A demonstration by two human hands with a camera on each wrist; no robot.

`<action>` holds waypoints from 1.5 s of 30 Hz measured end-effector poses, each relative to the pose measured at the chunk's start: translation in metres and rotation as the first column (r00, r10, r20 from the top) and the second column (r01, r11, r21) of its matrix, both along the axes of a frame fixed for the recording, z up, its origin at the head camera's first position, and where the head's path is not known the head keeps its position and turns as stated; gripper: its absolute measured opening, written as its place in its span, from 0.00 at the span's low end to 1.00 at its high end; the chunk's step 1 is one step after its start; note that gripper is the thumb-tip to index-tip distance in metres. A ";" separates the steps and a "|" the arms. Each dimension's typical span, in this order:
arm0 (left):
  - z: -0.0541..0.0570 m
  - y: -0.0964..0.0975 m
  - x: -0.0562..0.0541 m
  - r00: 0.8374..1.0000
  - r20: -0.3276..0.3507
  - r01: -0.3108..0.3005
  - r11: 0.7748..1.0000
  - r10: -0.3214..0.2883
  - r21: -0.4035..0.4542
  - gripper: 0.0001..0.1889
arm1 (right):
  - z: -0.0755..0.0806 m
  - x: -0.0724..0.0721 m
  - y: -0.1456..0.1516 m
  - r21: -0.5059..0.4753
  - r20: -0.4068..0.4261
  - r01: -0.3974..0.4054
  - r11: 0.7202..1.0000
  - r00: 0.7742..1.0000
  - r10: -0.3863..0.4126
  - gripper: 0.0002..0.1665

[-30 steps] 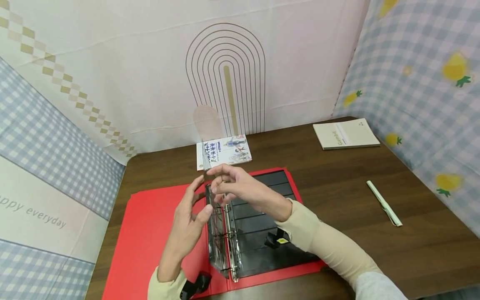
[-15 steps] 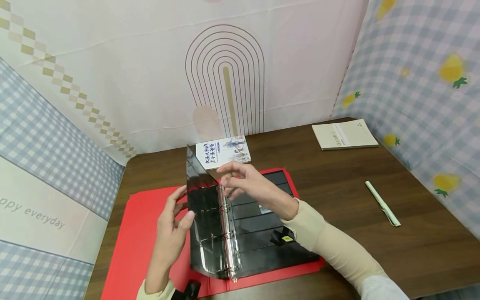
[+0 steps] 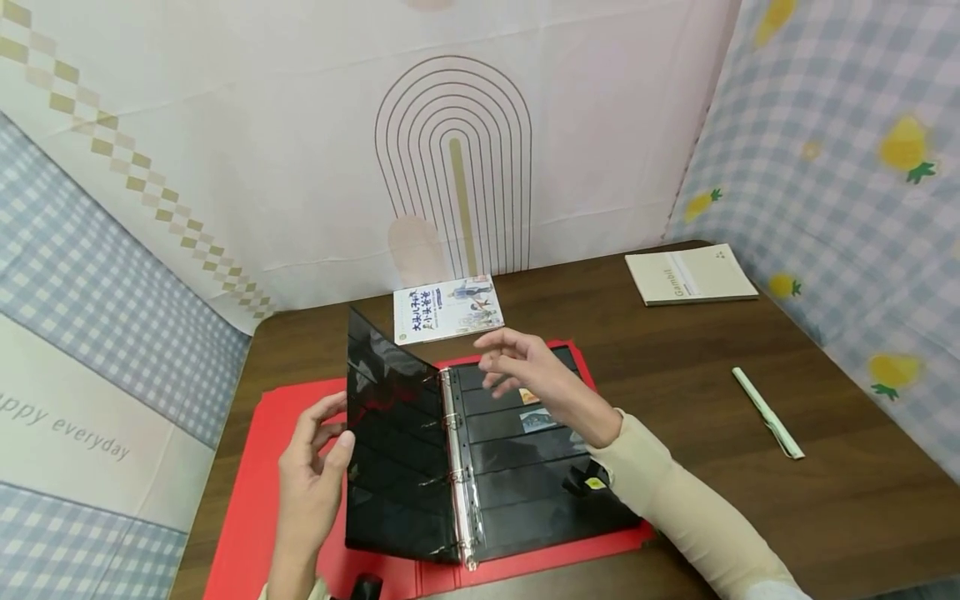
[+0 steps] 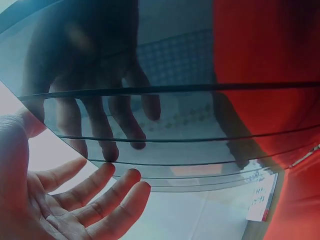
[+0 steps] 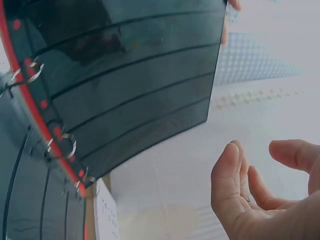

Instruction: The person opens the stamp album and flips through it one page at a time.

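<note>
A red ring binder (image 3: 300, 450) lies open on the table with black pocket pages. One black page (image 3: 397, 450) stands tilted up on the left of the metal rings (image 3: 455, 458). My left hand (image 3: 311, 467) is at that page's outer edge, its fingers spread and only slightly bent against the back face in the left wrist view. My right hand (image 3: 536, 371) hovers over the right-hand page (image 3: 525, 467), fingers loosely bent, holding nothing. Small stamp-like pictures (image 3: 537, 420) sit in that page's pockets, partly hidden by the right arm.
Behind the binder lies a white illustrated book (image 3: 447, 309). A cream notebook (image 3: 691, 274) is at the back right, and a pale green pen (image 3: 767, 412) lies on the right of the brown table (image 3: 637, 358). Patterned cloth (image 3: 315, 167) hangs around the table.
The black page has swung left over the rings, my left hand moving left with it. My right hand has moved right, away from the page, uncovering the small pictures.
</note>
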State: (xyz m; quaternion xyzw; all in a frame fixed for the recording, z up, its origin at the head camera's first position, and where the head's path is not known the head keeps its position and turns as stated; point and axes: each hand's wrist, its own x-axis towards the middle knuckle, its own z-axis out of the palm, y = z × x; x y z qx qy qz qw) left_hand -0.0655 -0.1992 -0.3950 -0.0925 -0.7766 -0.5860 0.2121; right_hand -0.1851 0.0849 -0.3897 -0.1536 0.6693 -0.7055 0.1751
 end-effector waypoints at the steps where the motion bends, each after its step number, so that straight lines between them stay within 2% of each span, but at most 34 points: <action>1: -0.001 -0.001 0.001 1.000 -0.004 -0.001 1.000 0.001 0.009 0.22 | -0.002 -0.001 0.002 0.011 0.000 0.012 1.000 1.000 -0.012 0.19; 6: -0.005 -0.009 0.004 1.000 -0.020 -0.019 0.999 0.020 0.033 0.20 | -0.013 -0.007 0.014 0.055 -0.008 0.068 0.996 0.998 -0.067 0.19; 11: -0.008 -0.018 0.008 0.998 0.001 -0.060 0.998 0.060 -0.012 0.19 | -0.022 -0.013 0.025 0.092 -0.048 0.092 0.992 0.995 -0.087 0.20; 16: -0.008 -0.027 0.015 0.984 0.096 -0.147 0.987 0.153 -0.067 0.21 | -0.030 -0.019 0.034 0.134 -0.092 0.090 0.987 0.993 -0.078 0.20; 19: -0.009 -0.032 0.018 0.971 0.149 -0.171 0.980 0.185 -0.101 0.21 | -0.033 -0.022 0.038 0.169 -0.127 0.079 0.982 0.990 -0.057 0.19; 25: -0.018 -0.046 0.023 0.959 0.211 -0.154 0.973 0.189 -0.171 0.21 | -0.037 -0.026 0.046 0.251 -0.203 0.076 0.965 0.979 -0.024 0.20; 28: -0.023 -0.053 0.024 0.957 0.232 -0.132 0.975 0.172 -0.177 0.21 | -0.041 -0.030 0.051 0.304 -0.236 0.071 0.950 0.972 0.002 0.22; 34: -0.029 -0.064 0.024 0.958 0.257 -0.091 0.986 0.126 -0.143 0.21 | -0.051 -0.039 0.061 0.389 -0.262 0.019 0.921 0.961 0.091 0.30; 37: -0.032 -0.068 0.024 0.959 0.270 -0.069 0.994 0.091 -0.090 0.21 | -0.054 -0.041 0.064 0.432 -0.273 -0.002 0.902 0.953 0.133 0.33; 39: -0.035 -0.071 0.025 0.955 0.280 -0.068 0.992 0.095 -0.103 0.20 | -0.056 -0.042 0.066 0.462 -0.277 -0.015 0.887 0.948 0.160 0.36; 41: -0.037 -0.075 0.026 0.946 0.306 -0.064 0.988 0.104 -0.138 0.21 | -0.059 -0.043 0.068 0.488 -0.275 -0.032 0.872 0.943 0.188 0.38; 45: -0.039 -0.080 0.028 0.912 0.381 -0.061 0.970 0.149 -0.234 0.24 | -0.064 -0.045 0.070 0.542 -0.245 -0.075 0.837 0.938 0.243 0.45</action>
